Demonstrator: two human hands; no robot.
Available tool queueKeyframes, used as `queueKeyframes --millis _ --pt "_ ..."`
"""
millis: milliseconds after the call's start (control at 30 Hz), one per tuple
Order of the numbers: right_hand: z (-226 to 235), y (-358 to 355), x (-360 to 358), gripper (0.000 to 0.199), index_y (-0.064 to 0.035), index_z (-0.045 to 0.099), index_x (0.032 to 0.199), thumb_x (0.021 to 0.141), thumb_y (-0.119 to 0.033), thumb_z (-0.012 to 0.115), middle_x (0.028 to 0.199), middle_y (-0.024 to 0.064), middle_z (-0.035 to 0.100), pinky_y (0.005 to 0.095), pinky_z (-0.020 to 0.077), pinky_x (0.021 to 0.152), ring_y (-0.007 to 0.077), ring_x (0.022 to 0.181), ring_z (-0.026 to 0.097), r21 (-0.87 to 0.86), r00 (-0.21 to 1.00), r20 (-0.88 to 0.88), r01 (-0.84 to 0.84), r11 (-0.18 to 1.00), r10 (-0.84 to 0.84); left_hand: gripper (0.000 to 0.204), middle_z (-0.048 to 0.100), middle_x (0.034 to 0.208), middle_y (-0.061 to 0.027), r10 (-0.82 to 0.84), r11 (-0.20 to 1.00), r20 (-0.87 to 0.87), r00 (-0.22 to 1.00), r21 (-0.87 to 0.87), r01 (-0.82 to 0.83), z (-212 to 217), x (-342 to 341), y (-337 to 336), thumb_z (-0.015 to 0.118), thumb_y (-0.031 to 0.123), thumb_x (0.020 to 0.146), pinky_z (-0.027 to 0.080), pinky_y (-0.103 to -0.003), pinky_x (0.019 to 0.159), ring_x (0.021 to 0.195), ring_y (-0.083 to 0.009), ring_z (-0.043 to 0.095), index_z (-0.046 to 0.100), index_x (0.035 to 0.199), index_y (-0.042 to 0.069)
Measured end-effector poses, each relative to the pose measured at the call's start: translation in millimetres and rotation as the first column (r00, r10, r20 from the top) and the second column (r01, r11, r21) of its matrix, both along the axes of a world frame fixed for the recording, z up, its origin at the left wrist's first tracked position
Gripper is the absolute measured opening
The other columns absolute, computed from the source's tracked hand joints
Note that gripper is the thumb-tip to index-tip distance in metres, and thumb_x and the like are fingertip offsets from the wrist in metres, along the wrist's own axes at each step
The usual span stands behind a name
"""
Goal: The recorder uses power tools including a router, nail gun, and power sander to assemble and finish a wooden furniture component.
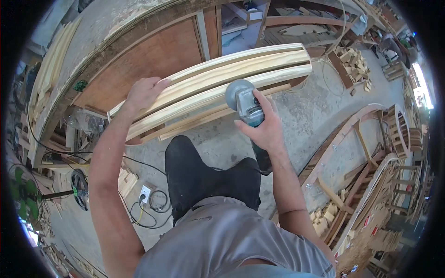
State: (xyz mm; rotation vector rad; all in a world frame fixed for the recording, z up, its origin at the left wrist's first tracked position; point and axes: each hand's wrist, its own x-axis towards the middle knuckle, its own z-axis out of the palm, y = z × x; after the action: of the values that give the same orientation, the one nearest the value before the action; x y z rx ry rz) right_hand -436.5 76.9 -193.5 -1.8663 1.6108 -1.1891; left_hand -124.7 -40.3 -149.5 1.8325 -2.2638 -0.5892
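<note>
A slatted wooden piece (204, 79) of long pale strips, with gaps between them, stretches across in front of me, its right end farther off. My left hand (147, 92) is closed over its left part, the fingertips partly hidden behind the strips. In my right hand (268, 125) is an angle grinder (249, 107) with a green and black body, the fingers wrapped round it. The grinder's round grey disc (238, 91) is at the near strip; whether it touches the wood I cannot tell. My legs stand just below the piece.
A workbench (99, 60) with a brown panel front runs behind the piece. A power outlet box (145, 193) with coiled black cable lies on the floor at left, near a green-bladed fan (25, 192). A curved wooden frame (333, 153) and offcuts (354, 65) lie at right.
</note>
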Motion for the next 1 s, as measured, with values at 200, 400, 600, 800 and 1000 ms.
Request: queueKeyframes --millis 200,400,600,800,1000 --pt "3 40 58 0.074 -0.0090 0.049 0.127 0.059 -0.019 0.079 0.110 0.0163 0.054 0.0369 0.0480 0.084 0.0322 0.100 0.057 -0.005 0.996 -0.044 -0.075 0.997 0.074 0.055 0.064 0.081 -0.0175 0.032 0.996 0.033 0.999 -0.087 -0.029 -14 6 24 0.041 0.055 0.086 0.045 -0.044 0.073 0.082 -0.0356 0.060 0.064 0.081 0.005" --pt "6 73 96 0.074 -0.0138 0.048 0.128 0.061 -0.025 0.077 0.114 0.0173 0.052 0.0393 0.0485 0.083 0.0348 0.099 0.057 0.080 0.991 -0.079 -0.098 0.992 0.104 0.056 0.063 0.080 -0.0185 -0.004 0.995 0.035 0.999 -0.099 0.007 -13 -2 61 0.039 0.055 0.087 0.044 -0.046 0.072 0.083 -0.0377 0.059 0.063 0.079 0.005" --pt "0 78 64 0.076 -0.0129 0.046 0.129 0.060 -0.024 0.077 0.115 0.0170 0.052 0.0383 0.0464 0.088 0.0333 0.104 0.055 0.116 0.993 -0.116 -0.014 0.993 0.027 0.056 0.063 0.076 -0.0196 0.005 0.991 0.033 0.999 -0.132 -0.001 -16 -6 71 0.040 0.055 0.087 0.043 -0.047 0.069 0.079 -0.0388 0.060 0.062 0.077 0.005" --pt "-15 54 -15 0.076 -0.0038 0.045 0.130 0.062 -0.018 0.076 0.116 0.0152 0.056 0.0339 0.0421 0.093 0.0233 0.108 0.054 -0.042 0.989 -0.054 0.137 0.990 -0.139 0.050 0.061 0.071 -0.0207 -0.029 0.980 0.039 0.999 -0.194 0.036 -20 -7 76 0.045 0.050 0.087 0.044 -0.047 0.065 0.073 -0.0396 0.059 0.062 0.076 0.003" --pt "-17 42 -65 0.074 -0.0030 0.048 0.126 0.061 -0.024 0.076 0.111 0.0165 0.059 0.0339 0.0443 0.091 0.0249 0.102 0.058 0.061 0.945 0.115 0.302 0.951 -0.307 0.049 0.059 0.069 -0.0223 -0.054 0.977 0.020 0.998 -0.205 0.057 -23 -11 76 0.047 0.047 0.088 0.042 -0.048 0.062 0.070 -0.0417 0.057 0.060 0.074 0.002"
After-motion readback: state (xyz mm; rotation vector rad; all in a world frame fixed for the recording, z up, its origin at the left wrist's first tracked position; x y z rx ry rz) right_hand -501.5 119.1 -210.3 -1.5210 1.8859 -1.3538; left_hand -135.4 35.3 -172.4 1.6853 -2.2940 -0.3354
